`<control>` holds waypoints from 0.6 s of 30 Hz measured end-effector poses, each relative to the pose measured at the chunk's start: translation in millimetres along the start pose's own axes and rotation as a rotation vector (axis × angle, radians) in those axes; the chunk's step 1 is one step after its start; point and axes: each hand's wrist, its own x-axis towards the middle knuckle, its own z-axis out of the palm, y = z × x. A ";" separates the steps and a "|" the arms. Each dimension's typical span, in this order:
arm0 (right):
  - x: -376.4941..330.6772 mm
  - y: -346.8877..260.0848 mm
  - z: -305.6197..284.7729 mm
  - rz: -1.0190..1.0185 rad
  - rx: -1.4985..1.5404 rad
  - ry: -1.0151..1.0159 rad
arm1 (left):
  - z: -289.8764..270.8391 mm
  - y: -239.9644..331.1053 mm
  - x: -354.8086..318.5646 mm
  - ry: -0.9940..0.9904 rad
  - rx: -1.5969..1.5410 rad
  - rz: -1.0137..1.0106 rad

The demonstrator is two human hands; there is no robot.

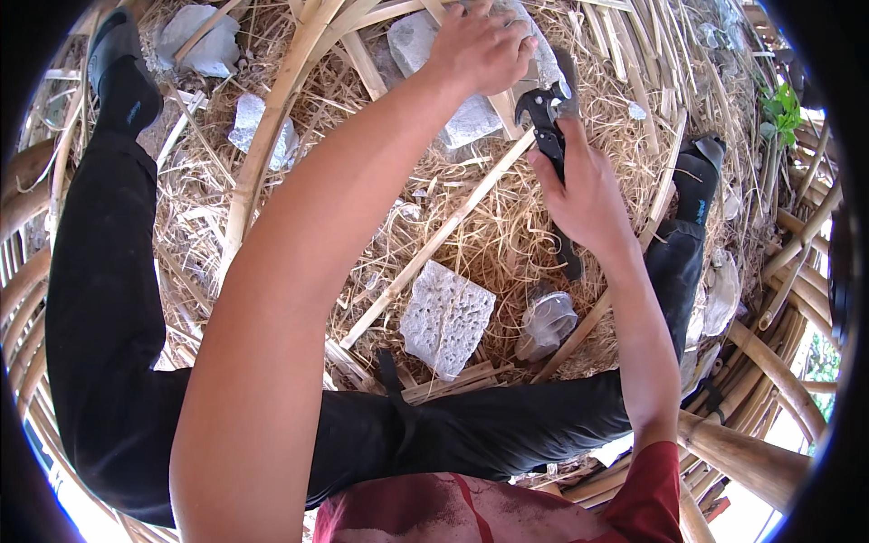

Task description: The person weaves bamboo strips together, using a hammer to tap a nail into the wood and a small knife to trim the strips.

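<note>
My left hand [484, 50] lies palm down over a pale grey stone block [412, 43], with its fingers bent and a little apart near the top edge. Beneath it runs a split bamboo strip [504, 110]; whether the fingers pinch the strip I cannot see. To the right, my right hand [584, 195] is closed around the black handle of a multi-tool hammer [543, 122], whose clawed head points away from me. A dark long piece [568, 256] shows below that hand, partly covered by it.
Straw and shavings [507, 213] cover the ground between my legs. A long bamboo strip [434, 242] crosses them diagonally. Nearer me are a pitted grey block [447, 319] and a clear plastic cup [549, 319]. Bamboo poles [747, 457] stand at right.
</note>
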 end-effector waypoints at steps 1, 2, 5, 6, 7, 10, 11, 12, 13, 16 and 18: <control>-0.1 -6.2 -1.1 0.044 -0.027 -0.029 | 0.8 -1.7 -1.3 0.036 0.022 0.014; 2.5 -13.0 -3.9 0.063 -0.038 -0.070 | 1.6 -3.2 -2.8 0.071 0.045 0.029; 10.0 -31.9 -11.2 0.102 -0.074 -0.168 | 2.3 -5.6 -3.6 0.142 0.010 0.062; 13.1 -35.4 -10.2 0.097 -0.083 -0.188 | 2.3 -6.2 -3.8 0.160 -0.018 0.071; 15.9 -37.2 -11.0 0.090 -0.093 -0.208 | 2.5 -6.4 -4.2 0.165 -0.038 0.068; 21.9 -38.3 -18.2 0.082 -0.105 -0.302 | 3.8 -7.1 -5.0 0.180 -0.078 0.068; 21.8 -36.1 -19.7 0.087 -0.103 -0.325 | 4.3 -7.4 -4.4 0.184 -0.078 0.075; 21.2 -32.5 -22.1 0.091 -0.101 -0.347 | 4.8 -7.5 -4.2 0.188 -0.078 0.082; 23.4 -30.5 -24.4 0.092 -0.102 -0.367 | 4.4 -7.6 -2.2 0.102 -0.037 0.038; 32.2 -29.8 -25.0 0.125 -0.093 -0.508 | 6.4 -9.4 0.9 -0.002 0.066 -0.017; 43.2 -27.9 -31.8 0.116 -0.169 -0.593 | 12.8 -12.2 -0.4 0.136 0.111 0.048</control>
